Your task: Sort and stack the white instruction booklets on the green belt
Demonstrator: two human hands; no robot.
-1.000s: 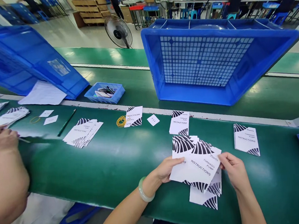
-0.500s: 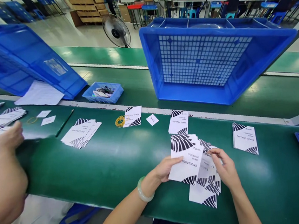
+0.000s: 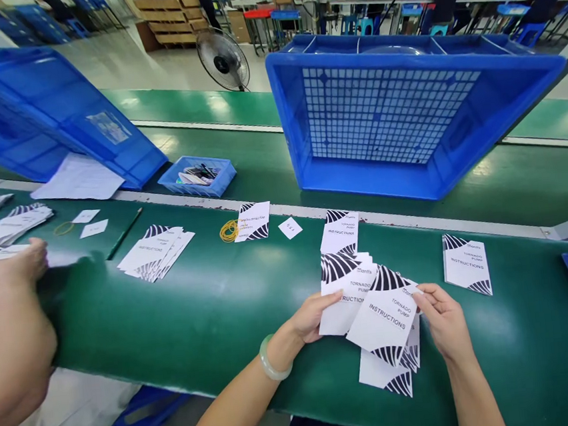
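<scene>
My left hand (image 3: 317, 315) is closed on a fanned bunch of instruction booklets (image 3: 341, 308), thumb on the front cover. Between the thumb and fingers of my right hand (image 3: 439, 312) is the upper right corner of one instruction booklet (image 3: 385, 314), printed "Tornado Pump Instructions". This booklet overlaps the bunch in front and is tilted. Below it, more booklets (image 3: 384, 372) lie loosely on the green table, partly covered. Just behind my left hand's bunch rests another booklet pile (image 3: 340, 231).
A booklet stack (image 3: 466, 264) lies to the right. Leftward are rubber bands (image 3: 229, 231), a small white card (image 3: 290, 227), fanned booklets (image 3: 154, 252) and a pencil (image 3: 125, 233). A large blue crate (image 3: 361, 182) stands tilted behind. A co-worker's hand (image 3: 15, 265) touches booklets at far left.
My right hand has moved slightly right and now holds one booklet in front of the bunch. My left hand's bunch has shifted slightly left. The co-worker's hand has shifted slightly.
</scene>
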